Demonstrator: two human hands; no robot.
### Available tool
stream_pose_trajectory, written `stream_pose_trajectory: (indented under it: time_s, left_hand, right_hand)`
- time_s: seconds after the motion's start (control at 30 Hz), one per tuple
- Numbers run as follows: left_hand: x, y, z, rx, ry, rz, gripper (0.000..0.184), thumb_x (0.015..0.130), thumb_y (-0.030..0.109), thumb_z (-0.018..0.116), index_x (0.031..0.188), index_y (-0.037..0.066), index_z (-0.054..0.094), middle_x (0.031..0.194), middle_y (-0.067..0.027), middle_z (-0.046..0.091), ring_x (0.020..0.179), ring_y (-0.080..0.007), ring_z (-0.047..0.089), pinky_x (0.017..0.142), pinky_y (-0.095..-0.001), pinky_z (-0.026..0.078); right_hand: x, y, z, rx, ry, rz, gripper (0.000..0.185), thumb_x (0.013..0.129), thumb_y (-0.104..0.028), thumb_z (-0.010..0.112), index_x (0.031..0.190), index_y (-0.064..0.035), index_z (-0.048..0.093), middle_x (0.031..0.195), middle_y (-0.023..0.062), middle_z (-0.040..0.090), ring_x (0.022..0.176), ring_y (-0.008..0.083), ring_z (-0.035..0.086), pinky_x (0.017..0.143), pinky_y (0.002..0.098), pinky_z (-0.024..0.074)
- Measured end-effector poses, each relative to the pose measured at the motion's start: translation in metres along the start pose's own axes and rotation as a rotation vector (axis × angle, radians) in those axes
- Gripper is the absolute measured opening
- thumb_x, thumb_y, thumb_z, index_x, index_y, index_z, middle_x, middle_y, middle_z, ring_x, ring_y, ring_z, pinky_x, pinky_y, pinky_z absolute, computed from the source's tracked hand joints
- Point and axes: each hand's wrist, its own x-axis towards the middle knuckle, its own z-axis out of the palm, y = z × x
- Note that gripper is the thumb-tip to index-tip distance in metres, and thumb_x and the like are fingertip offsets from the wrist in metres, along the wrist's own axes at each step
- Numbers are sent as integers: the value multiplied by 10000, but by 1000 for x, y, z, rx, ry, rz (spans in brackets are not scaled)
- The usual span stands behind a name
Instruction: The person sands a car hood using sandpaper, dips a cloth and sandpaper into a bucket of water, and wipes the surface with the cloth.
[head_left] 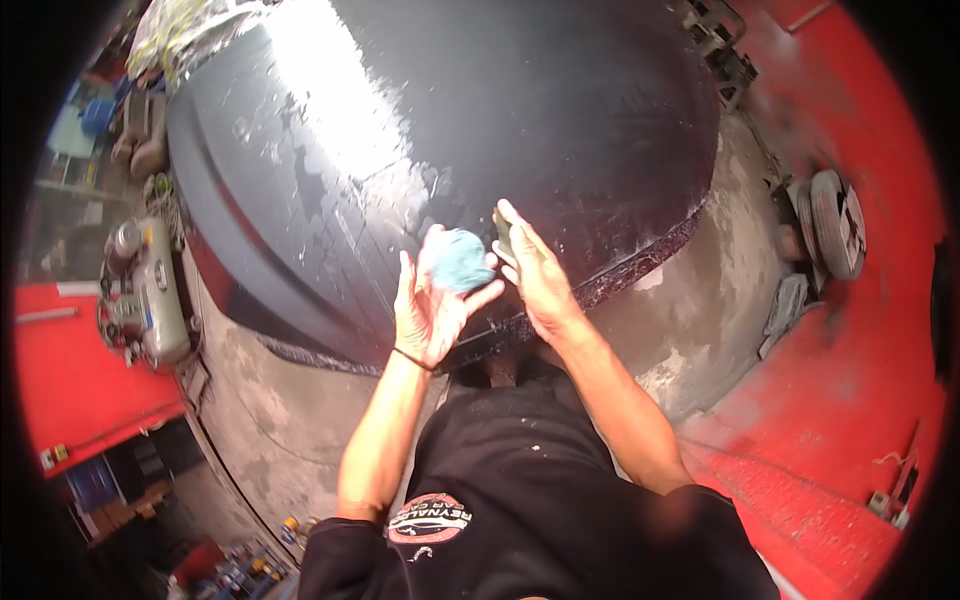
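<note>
My left hand [428,322], palm up with a dark band at the wrist, holds a blurred blue-green wad [461,262] that looks like a cloth or sponge. Facing it from the right, my right hand [541,285] has its fingers against a thin dark flat pad [504,232], held on edge. Both hands are over the near edge of a dark car hood [560,120], apart from its surface. Wet patches and pale streaks mark the hood, and a bright glare runs down its left part.
Crumpled clear plastic sheeting [185,35] covers part of the car at the top left. An air compressor [160,290] stands left on the concrete floor [270,400]. Toward the right, a wheel [835,225] leans near the red wall [880,330]. Assorted bottles and cans [235,575] are at bottom left.
</note>
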Motion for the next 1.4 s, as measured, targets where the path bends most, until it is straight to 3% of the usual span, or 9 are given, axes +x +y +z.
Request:
stream_pose_trajectory:
  time_s: [0.2, 0.33, 0.47, 0.6, 0.7, 0.93, 1.17, 1.27, 1.4]
  left_hand:
    - [88, 59, 17, 63, 206, 58, 220, 1073, 270, 749, 1072, 57, 693, 1109, -201, 765, 1141, -388, 777, 1050, -586, 649]
    - [169, 90, 60, 797, 20, 134, 188, 1024, 88, 759, 1170, 17, 664, 1165, -146, 753, 1030, -270, 795, 823, -349, 663]
    - [225, 71, 121, 1349, 68, 66, 203, 1002, 150, 825, 1182, 111, 738, 1001, -29, 779, 831, -137, 733, 684, -246, 551]
    - [296, 35, 146, 2070, -293, 490, 357, 1001, 377, 805, 993, 21, 785, 891, -170, 799, 746, -283, 751, 711, -415, 589]
    - [327, 11, 177, 2268, -319, 433, 504, 1006, 473, 717, 964, -25, 779, 869, -274, 766, 895, -489, 749, 803, -521, 597]
    - [358, -2, 200, 2415, -218, 247, 426, 1005, 458, 640, 1034, 91, 855, 1035, -220, 818, 1036, -430, 775, 952, -523, 602]
    - [347, 124, 80, 2220, 233, 772, 391, 1056, 469, 679, 1162, 92, 683, 1049, -203, 755, 996, -451, 731, 855, -550, 553]
    - [323, 186, 30, 2394, 122, 1008, 466, 1034, 378, 737, 1372, 72, 638, 1363, -200, 662, 1289, -410, 629, 1111, -558, 465]
    - [304, 199, -7, 2418, 55, 1108, 624, 1030, 366, 743, 1549, 85, 540, 1594, -237, 521, 1514, -439, 450, 1267, -589, 316]
  right_hand:
    - [108, -38, -46, -758, 551, -601, 547, 1210, -363, 465, 1675, -76, 483, 1744, 170, 456, 1640, 384, 368, 1333, 545, 304]
    - [177, -8, -36, -1204, 758, -764, 494, 1117, -377, 617, 1575, -190, 628, 1630, 44, 592, 1569, 420, 443, 1263, 736, 297]
    - [145, 52, -11, -1402, 433, -723, 590, 1121, -485, 560, 1650, -223, 539, 1749, -20, 456, 1665, 301, 315, 1307, 779, 116]
    - [185, -13, -64, -1533, 626, -639, 609, 1170, -504, 429, 1667, -160, 502, 1757, 15, 451, 1679, 306, 285, 1306, 780, 89]
    - [227, -39, -92, -1377, 760, -588, 600, 1184, -449, 411, 1665, -95, 477, 1750, 52, 455, 1667, 348, 294, 1301, 780, 108]
    - [193, -27, -72, -1632, 425, -507, 602, 1185, -433, 351, 1735, -192, 394, 1816, 28, 344, 1705, 283, 211, 1316, 775, 78]
    - [243, -50, -60, -1661, 695, -473, 603, 1180, -389, 327, 1713, -124, 420, 1837, 97, 286, 1717, 312, 161, 1306, 797, 73]
    - [213, -6, -33, -1575, 320, -630, 598, 1177, -399, 321, 1733, -190, 389, 1845, 51, 278, 1723, 286, 147, 1311, 796, 43]
    - [281, -88, -127, -1597, 627, -533, 592, 1182, -385, 316, 1739, -192, 368, 1833, 16, 300, 1711, 291, 190, 1318, 785, 99]
